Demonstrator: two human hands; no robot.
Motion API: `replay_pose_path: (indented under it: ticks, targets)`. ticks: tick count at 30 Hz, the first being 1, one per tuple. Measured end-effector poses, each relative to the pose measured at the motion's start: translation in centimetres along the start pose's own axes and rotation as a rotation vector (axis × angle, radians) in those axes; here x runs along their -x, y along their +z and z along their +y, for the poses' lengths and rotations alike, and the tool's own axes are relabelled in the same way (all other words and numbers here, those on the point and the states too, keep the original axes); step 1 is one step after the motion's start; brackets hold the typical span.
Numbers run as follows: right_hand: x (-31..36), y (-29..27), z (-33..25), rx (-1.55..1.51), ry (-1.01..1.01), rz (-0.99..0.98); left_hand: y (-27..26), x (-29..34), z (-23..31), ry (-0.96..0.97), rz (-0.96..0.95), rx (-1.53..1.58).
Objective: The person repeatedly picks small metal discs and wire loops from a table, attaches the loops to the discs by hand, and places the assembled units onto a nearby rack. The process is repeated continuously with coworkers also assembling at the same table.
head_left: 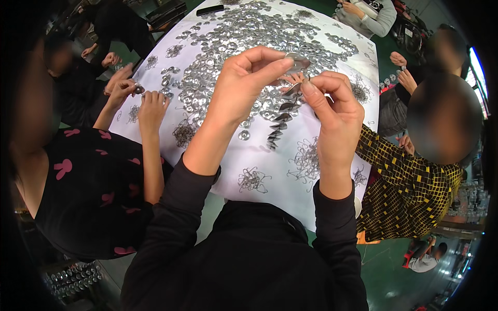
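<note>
Raised over the white table, my left hand (246, 78) pinches a round shiny metal disc (298, 62) between thumb and fingertips. Close beside it, my right hand (334, 98) is closed at the top of a hanging string of metal discs (280, 122). The discs dangle one below another, tilted, down toward the tabletop. Whatever thin piece my right fingertips grip is mostly hidden by them; it looks like a wire hook. Behind both hands spreads a large heap of loose metal discs (223, 57).
Tangled piles of thin wire hooks (252, 179) lie on the white tabletop (228, 155), another pile (306, 160) near my right forearm. A person in a dark patterned top (98, 176) works at my left, one in a yellow-and-black top (410, 181) at my right. Others sit farther round.
</note>
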State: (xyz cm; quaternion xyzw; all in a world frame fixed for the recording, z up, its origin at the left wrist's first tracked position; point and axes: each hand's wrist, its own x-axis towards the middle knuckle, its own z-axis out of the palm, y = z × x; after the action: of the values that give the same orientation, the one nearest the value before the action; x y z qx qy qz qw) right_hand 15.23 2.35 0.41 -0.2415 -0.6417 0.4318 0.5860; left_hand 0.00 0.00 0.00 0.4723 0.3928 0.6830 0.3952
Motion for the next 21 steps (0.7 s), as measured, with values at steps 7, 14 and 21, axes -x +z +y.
replay_pose_path:
  ticks: [7, 14, 21]
  targets:
    - [-1.9, 0.3, 2.6, 0.021, 0.071, 0.062, 0.8, -1.9, -0.1, 0.127, 0.083, -0.158]
    - [-3.8, -0.7, 5.6, 0.036, 0.062, 0.054, 1.0, -3.9, -1.6, 0.029, 0.076, -0.196]
    - [-4.3, -5.0, 13.0, 0.228, 0.285, -0.093, 2.5, -4.6, -1.2, -0.023, 0.165, -0.115]
